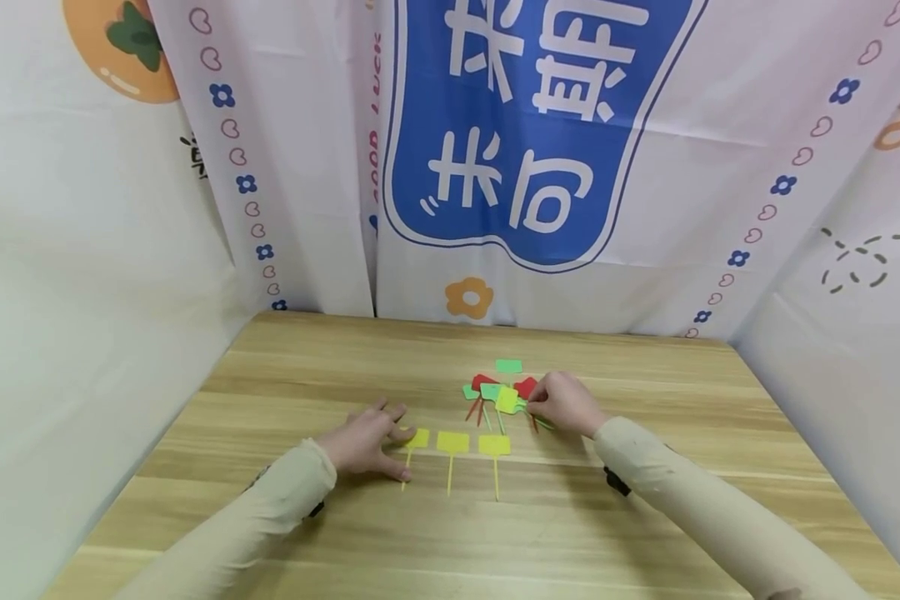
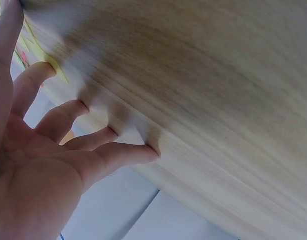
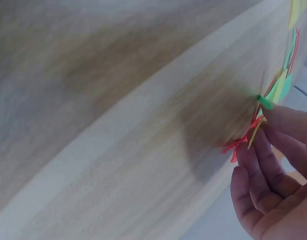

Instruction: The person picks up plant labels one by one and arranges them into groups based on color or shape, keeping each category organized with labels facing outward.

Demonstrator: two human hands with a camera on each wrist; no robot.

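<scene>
Okay, nearest on the wooden table (image 1: 390,542), middle yellow tag (image 1: 453,442) and right yellow tag (image 1: 494,445) lie side by side between the hands, stems toward the person. Left hand (image 1: 367,439) spread, fingers apart, touching leftmost yellow tag (image 1: 420,438) in the same row. Right hand (image 1: 566,404), a bit farther out, pinches held yellow tag (image 1: 506,401) by its stem, plate pointing left; green bit (image 3: 265,102) at the thumb tip. Red tags (image 1: 483,383) and green tags (image 1: 490,392) overlap just left of the right hand. Far green tag (image 1: 508,366) sits beyond that hand; printed cloth (image 1: 307,125) hangs behind everything.
</scene>
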